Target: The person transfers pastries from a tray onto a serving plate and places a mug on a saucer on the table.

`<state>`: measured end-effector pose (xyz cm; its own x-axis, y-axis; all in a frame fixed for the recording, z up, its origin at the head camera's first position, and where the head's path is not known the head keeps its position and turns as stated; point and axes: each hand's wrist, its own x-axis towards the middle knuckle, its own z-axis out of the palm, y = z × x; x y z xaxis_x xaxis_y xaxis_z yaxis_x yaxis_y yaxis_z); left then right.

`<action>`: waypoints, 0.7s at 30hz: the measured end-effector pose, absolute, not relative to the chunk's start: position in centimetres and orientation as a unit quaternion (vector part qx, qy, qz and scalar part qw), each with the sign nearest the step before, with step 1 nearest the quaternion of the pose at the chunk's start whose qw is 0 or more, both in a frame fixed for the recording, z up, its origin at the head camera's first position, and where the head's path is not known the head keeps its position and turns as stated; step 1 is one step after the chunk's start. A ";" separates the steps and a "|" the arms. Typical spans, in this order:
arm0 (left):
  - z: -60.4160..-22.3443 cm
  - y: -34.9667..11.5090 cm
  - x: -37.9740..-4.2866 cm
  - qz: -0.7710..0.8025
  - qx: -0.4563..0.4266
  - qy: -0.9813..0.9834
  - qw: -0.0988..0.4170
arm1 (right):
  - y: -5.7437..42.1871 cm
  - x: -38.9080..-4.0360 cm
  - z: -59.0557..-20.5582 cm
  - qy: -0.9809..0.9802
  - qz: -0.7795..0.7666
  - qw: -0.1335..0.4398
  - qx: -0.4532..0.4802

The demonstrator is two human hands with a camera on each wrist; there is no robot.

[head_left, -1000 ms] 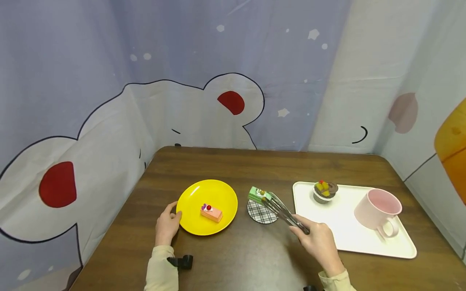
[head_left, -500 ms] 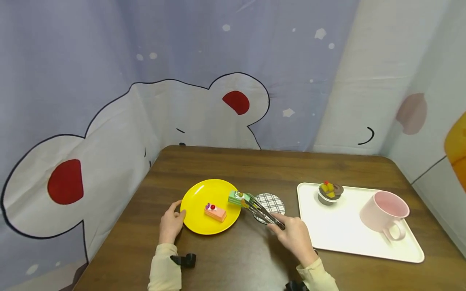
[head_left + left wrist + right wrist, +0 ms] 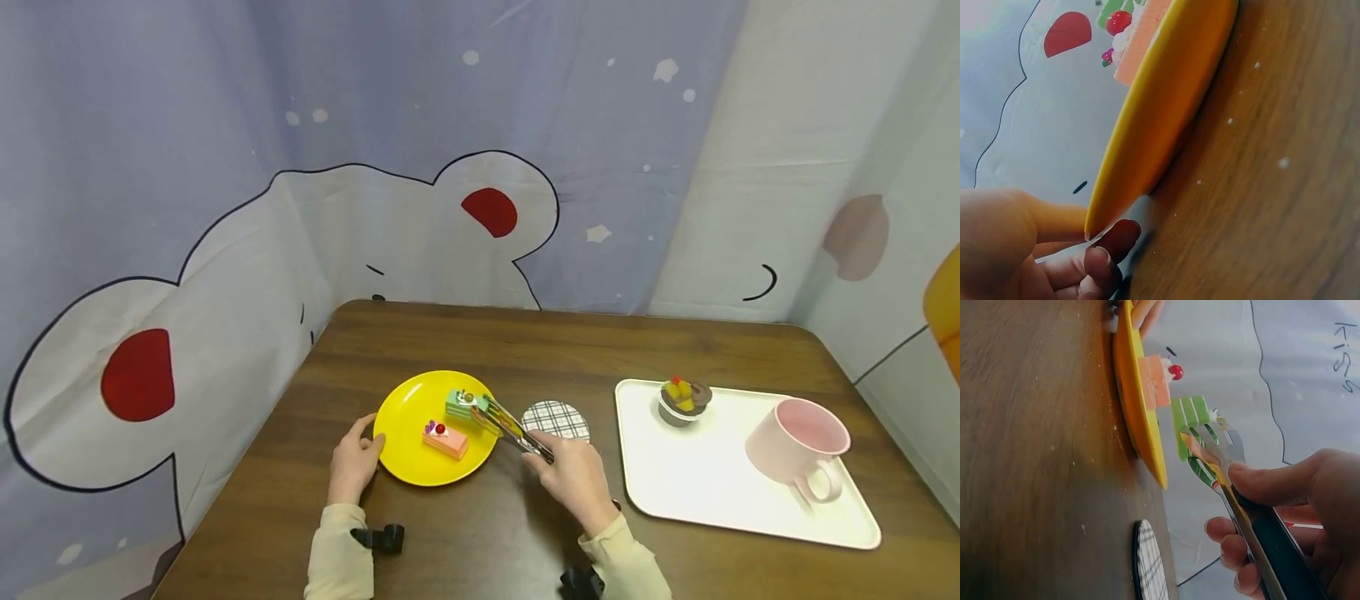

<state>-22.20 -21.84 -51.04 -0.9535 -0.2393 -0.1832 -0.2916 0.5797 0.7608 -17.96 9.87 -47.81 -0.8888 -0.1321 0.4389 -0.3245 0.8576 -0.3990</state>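
My left hand (image 3: 354, 460) pinches the left rim of a yellow plate (image 3: 397, 450); in the left wrist view the thumb lies above the rim and the fingertips below. On the plate lies a pink cake slice (image 3: 446, 440) topped with a red berry and purple bits. My right hand (image 3: 573, 477) grips metal tongs (image 3: 1244, 519) with dark handles. Between the tongs' ends is a green cake slice (image 3: 1191, 415) with pale stripes. It hangs over the plate's right part, and the right wrist view shows a gap between slice and plate.
A round checked coaster (image 3: 557, 419) lies right of the plate, partly behind my right hand. Farther right, a white tray (image 3: 697, 492) bears a fruit-topped chocolate cupcake (image 3: 684, 402) and a pink mug (image 3: 787, 446). A patterned curtain (image 3: 420, 100) hangs behind the wooden table (image 3: 465, 550).
My right hand has carried the green cake slice in the tongs leftward, from above the coaster to over the yellow plate. My left hand has kept its hold on the rim.
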 end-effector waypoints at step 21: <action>-51.1 -21.7 -22.2 0.425 -0.149 0.892 0.023 | 9.2 -17.8 -47.7 -0.952 0.212 0.188 0.118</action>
